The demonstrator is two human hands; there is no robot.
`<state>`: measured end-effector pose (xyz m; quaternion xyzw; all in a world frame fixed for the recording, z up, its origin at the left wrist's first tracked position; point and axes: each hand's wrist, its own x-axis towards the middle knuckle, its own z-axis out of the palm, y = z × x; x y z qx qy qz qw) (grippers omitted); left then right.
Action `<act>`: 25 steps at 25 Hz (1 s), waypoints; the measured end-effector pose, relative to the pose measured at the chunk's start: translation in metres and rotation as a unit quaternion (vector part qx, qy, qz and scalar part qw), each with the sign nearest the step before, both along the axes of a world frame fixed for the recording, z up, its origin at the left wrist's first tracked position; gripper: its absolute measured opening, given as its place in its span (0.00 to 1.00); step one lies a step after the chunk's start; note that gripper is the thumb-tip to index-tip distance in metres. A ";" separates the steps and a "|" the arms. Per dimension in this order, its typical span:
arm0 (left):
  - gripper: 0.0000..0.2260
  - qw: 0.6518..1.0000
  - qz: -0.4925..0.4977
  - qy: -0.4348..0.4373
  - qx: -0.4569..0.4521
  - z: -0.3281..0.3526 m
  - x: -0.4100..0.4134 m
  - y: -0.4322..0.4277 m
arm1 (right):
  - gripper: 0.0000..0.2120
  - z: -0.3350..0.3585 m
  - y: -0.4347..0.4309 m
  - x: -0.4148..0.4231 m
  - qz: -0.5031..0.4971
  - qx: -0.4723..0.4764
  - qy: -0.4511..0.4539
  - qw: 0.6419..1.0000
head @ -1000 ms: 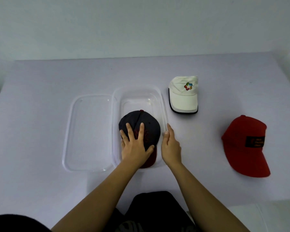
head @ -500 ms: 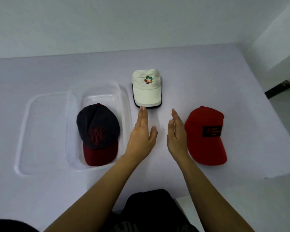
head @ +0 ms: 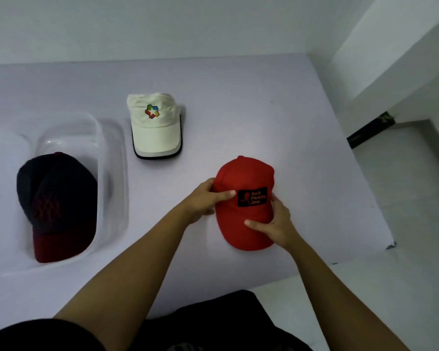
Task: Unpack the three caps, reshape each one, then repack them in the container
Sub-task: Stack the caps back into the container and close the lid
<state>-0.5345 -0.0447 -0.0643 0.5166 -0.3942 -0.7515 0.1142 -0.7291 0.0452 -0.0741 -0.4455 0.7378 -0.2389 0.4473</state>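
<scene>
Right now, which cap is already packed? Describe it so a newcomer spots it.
On the table, find the clear container at left. Inside lies the dark cap, brim nearest the camera. Unlike the white cap and red cap outside, it has a maroon brim.

the red cap (head: 243, 224) bears a black patch with red lettering. the white cap (head: 154, 127) shows a multicoloured emblem and dark brim edging. the navy cap (head: 53, 188) has a maroon brim and maroon stitching. the container (head: 112, 153) is clear, the table (head: 251, 110) pale lilac.

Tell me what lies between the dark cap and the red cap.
In the head view: the clear container shows its right wall, then comes a bare strip of table, then the left hand, which grips the red cap.
</scene>
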 end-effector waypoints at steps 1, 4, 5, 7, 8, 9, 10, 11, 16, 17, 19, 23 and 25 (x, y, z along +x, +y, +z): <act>0.24 1.000 -0.005 0.025 0.009 -0.001 -0.003 -0.002 | 0.44 -0.005 0.000 -0.001 0.012 -0.009 0.018 1.000; 0.23 0.998 -0.021 0.056 0.021 -0.003 -0.003 -0.006 | 0.48 -0.018 0.003 -0.001 0.014 -0.023 0.007 1.000; 0.23 0.998 -0.032 0.050 0.016 -0.003 -0.002 -0.007 | 0.49 -0.018 0.004 0.003 0.012 -0.030 0.000 0.999; 0.21 0.998 -0.057 0.042 0.006 0.000 0.002 -0.007 | 0.49 -0.017 0.006 0.011 0.003 -0.046 -0.030 0.999; 0.19 0.997 -0.065 0.042 0.002 0.003 0.006 -0.007 | 0.48 -0.011 0.008 0.017 -0.003 -0.051 -0.045 0.998; 0.17 0.996 -0.071 0.044 -0.004 0.008 0.012 -0.008 | 0.48 -0.003 0.008 0.024 -0.011 -0.052 -0.055 0.997; 0.15 0.996 -0.077 0.045 -0.011 0.014 0.020 -0.010 | 0.47 0.004 0.007 0.031 -0.018 -0.051 -0.066 0.996; 0.13 0.995 -0.082 0.043 -0.023 0.021 0.031 -0.014 | 0.47 0.012 0.006 0.039 -0.023 -0.048 -0.081 0.995; 0.13 0.990 -0.067 0.028 -0.122 0.081 0.117 -0.049 | 0.58 0.033 0.007 0.090 -0.045 -0.044 -0.122 0.991; 0.14 0.988 -0.050 0.025 -0.143 0.095 0.141 -0.057 | 0.59 0.034 0.007 0.107 -0.030 -0.037 -0.128 0.991; 0.15 0.983 -0.019 0.020 -0.183 0.119 0.192 -0.072 | 0.57 0.033 0.002 0.148 0.016 -0.015 -0.148 0.989; 0.25 0.967 0.011 0.003 -0.256 0.156 0.286 -0.096 | 0.49 0.042 -0.032 0.238 0.107 -0.055 -0.112 0.986; 0.24 0.959 0.020 -0.003 -0.284 0.168 0.328 -0.107 | 0.42 0.051 -0.057 0.282 0.151 -0.131 -0.052 0.978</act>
